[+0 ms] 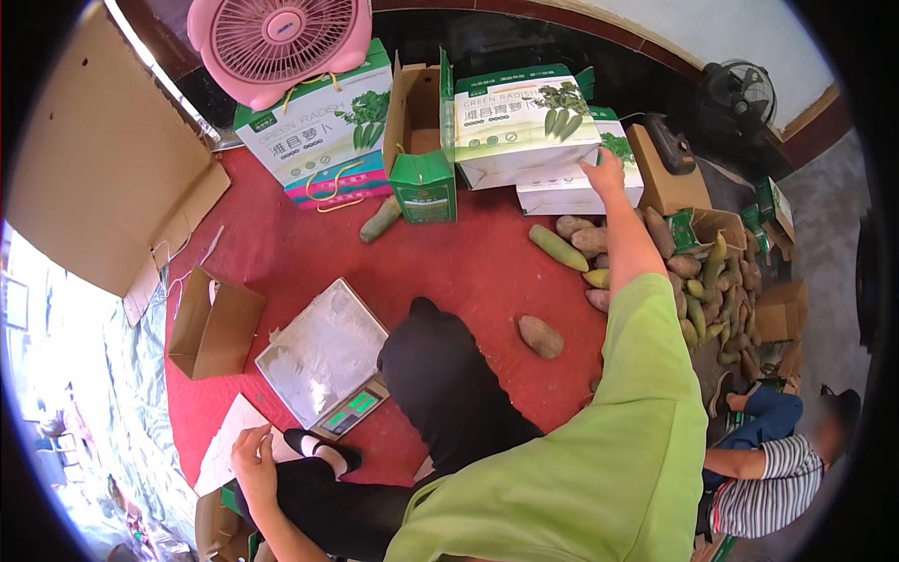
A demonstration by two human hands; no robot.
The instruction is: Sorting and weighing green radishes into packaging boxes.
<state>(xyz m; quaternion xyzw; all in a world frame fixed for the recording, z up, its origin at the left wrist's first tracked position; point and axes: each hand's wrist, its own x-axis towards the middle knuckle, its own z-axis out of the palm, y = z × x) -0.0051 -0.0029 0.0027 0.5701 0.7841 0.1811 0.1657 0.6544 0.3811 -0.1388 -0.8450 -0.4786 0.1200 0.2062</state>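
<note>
My right arm is stretched far forward, and my right hand [607, 175] grips the near right corner of a white-and-green carton [524, 126] with vegetables pictured on it. That carton sits tilted over another white carton [562, 198]. An upright green-and-brown carton [424, 187], its top flaps up, stands directly to its left. My left hand [255, 464] is empty, its fingers loosely bent and apart, near my knee. Close to it lie a pale flat sheet of card [231, 442] and a silver platform scale [323, 351] with a lit green display.
Many green and brownish radishes [712, 290] are heaped at right; single ones [540, 336] lie on the red floor covering [449, 258]. A pink fan [283, 33] tops cartons [318, 122] at back left. An open brown box [215, 323] stands left. Another person [773, 468] sits at right.
</note>
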